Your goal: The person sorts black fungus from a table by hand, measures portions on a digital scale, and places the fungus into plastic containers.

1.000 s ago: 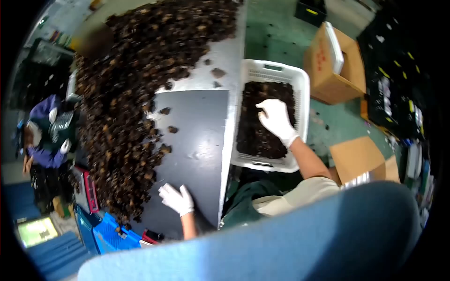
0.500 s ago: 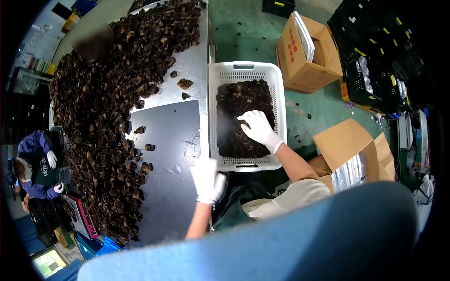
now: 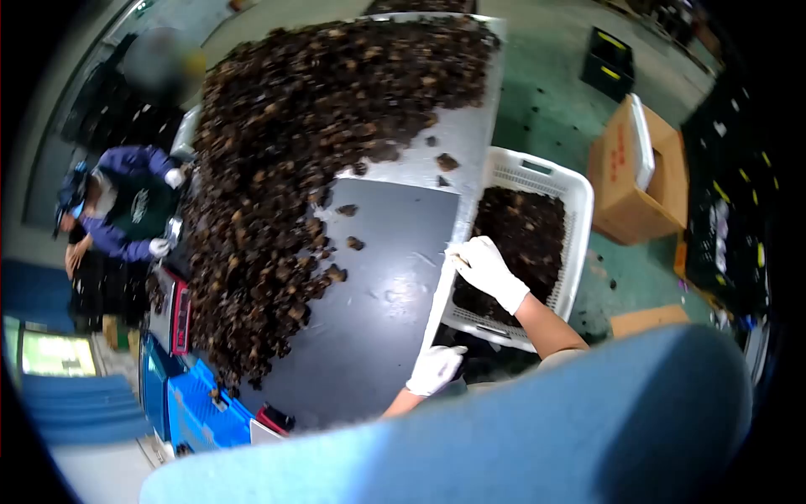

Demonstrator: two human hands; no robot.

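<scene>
My right hand (image 3: 487, 269), in a white glove, is over the left rim of the white plastic basket (image 3: 579, 227), at the edge of the metal table (image 3: 386, 260). Its fingertips are drawn together; anything between them is too small to make out. Inside the basket lies a layer of dark, crinkled pieces that look like dried wood ear mushrooms (image 3: 525, 218). My left hand (image 3: 435, 371), also gloved, is by the table's near edge with its fingers loosely stretched out and nothing visible in them.
A large heap of the same dried mushrooms (image 3: 269, 168) covers the table's far and left parts. Across the table stands another person (image 3: 134, 202) in white gloves. A cardboard box (image 3: 638, 168) and a black crate (image 3: 608, 63) are on the green floor; a blue crate (image 3: 206, 407) sits at lower left.
The view has swung left, so the table and basket appear farther right. My right hand has moved from above the basket's contents to its left rim beside the table edge.
</scene>
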